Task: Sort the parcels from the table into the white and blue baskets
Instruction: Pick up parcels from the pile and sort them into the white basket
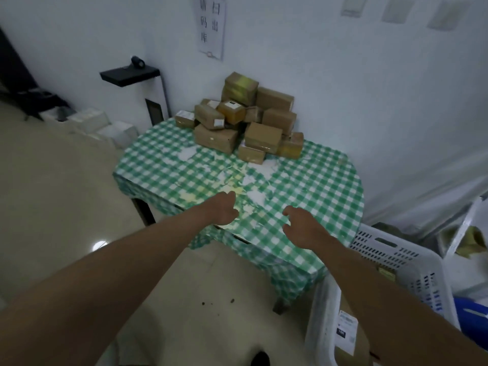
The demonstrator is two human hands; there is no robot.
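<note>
Several brown cardboard parcels point(245, 120) are piled at the far side of the table point(317, 186), against the wall. The table wears a green and white checked cloth. My left hand point(225, 210) and my right hand point(302, 224) reach out over the near part of the table, fingers loosely curled, holding nothing and well short of the pile. The white basket point(390, 252) stands on the floor at the right, with a labelled parcel point(347, 336) inside it. A corner of the blue basket point(472, 318) shows at the far right edge, behind the white one.
A black shelf point(129, 75) with a small dark device sits on the wall at the left of the table. White boxes point(105, 125) lie on the floor below it. A paper notice point(211, 25) hangs on the wall above the parcels.
</note>
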